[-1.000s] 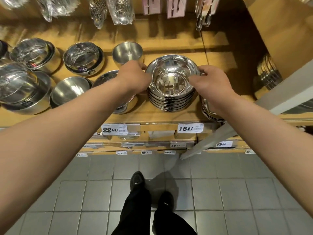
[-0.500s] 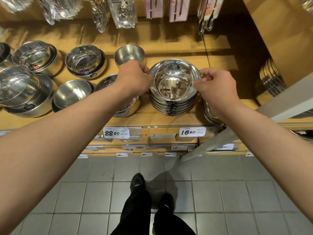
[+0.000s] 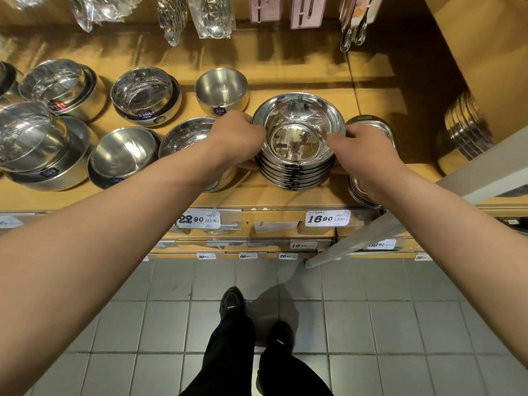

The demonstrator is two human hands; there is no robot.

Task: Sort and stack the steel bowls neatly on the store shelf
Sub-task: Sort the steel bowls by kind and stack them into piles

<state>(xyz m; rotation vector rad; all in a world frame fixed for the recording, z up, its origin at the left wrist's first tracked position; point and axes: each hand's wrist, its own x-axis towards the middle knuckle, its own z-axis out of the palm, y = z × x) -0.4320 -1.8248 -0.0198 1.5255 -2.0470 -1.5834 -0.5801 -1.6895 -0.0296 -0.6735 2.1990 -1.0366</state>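
Between both hands (image 3: 297, 144) sits the bowl stack (image 3: 297, 155).

The shelf edge (image 3: 257, 214) carries price tags: "22 90" (image 3: 198, 220) to the left and "16 90" (image 3: 327, 218) to the right. Below this edge, smaller tags read "16 90" (image 3: 300, 245), "39 90" (image 3: 206, 256), "69 90" (image 3: 248, 256) and "26 90" (image 3: 288, 256).

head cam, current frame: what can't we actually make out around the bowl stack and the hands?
- Fingertips of the left hand and right hand: hidden behind the knuckles and the bowl stack.
- Trays right of the stack: mostly covered by the right wrist, count unreadable.
- Wide bowl left of the stack: near side hidden by the left forearm.
- Bowl stickers: too small to read fully.
- Hanging utensils: cut off by the top edge.
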